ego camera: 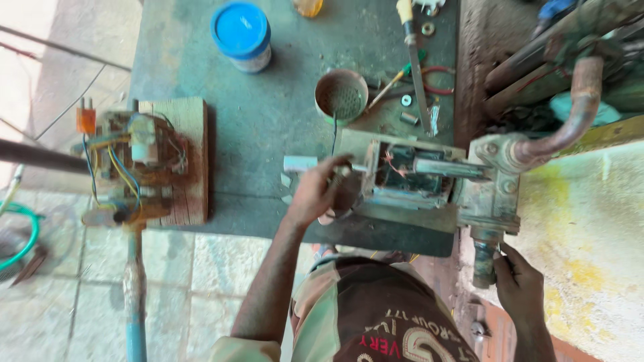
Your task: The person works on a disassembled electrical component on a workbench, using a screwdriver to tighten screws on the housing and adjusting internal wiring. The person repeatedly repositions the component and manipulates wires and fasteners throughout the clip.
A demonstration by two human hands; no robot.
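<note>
Both hands of the person reach from the near edge toward a worn metal machine (416, 184) that lies at the near right part of the dark green table (268, 114). The left hand (315, 194) comes up on a long, nearly straight forearm and its fingers are curled around the left end of the machine, beside a small pale block (300, 163) that sticks out there. The right hand (518, 285) is lower and more to the right; it is closed around the lower end of a short vertical pipe stub (484, 258) that hangs from the machine's right bracket. From this bracket a rusty curved pipe (570, 121) goes up to the far right.

At the left side of the table lies a wooden board (191, 161) with a small electric device and coloured wires (124, 167) on it, and an orange plug (86, 119) is at its far left corner. A blue pipe (134, 295) runs from there toward the near side, over the tiled floor. Far on the table stands a jar with a blue lid (241, 33). Just beyond the machine there is a round rusty cup with a perforated bottom (341, 95), then a long flat file (417, 67), a screwdriver with a green handle (392, 80) and some small washers (406, 100).
</note>
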